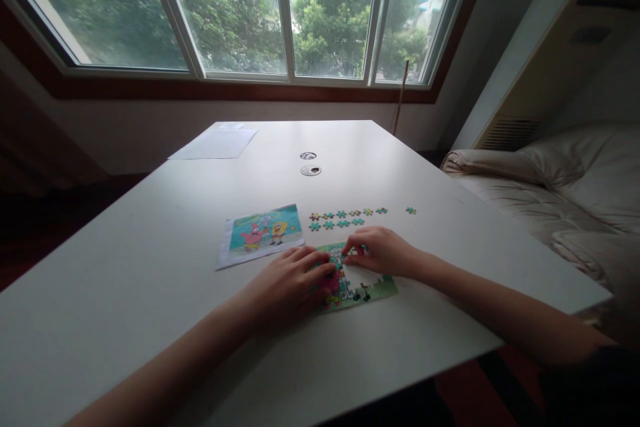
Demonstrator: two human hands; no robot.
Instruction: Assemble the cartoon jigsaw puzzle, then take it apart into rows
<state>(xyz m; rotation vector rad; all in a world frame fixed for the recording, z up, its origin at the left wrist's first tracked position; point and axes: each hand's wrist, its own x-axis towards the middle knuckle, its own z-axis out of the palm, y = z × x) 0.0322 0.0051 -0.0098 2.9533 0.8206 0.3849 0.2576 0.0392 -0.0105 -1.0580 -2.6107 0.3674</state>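
Note:
A partly assembled jigsaw puzzle (381, 289) with cartoon figures lies on the white table in front of me. My left hand (303, 273) rests flat over its left side, fingers spread and covering part of the picture. Over the puzzle's upper middle, my right hand (373, 251) is curled in a pinch, thumb and fingertips down at the pieces. Whatever the fingertips hold, if anything, is too small to make out. Loose puzzle pieces (343, 214) lie in two rows beyond the puzzle, and a single piece (411, 211) sits apart at their right.
A printed reference picture (265, 230) of cartoon characters lies left of the pieces. Two round discs (311, 171) are set at the table's middle. White paper sheets (215, 143) lie at the far left. A sofa (520, 177) stands right of the table (150, 240), windows beyond.

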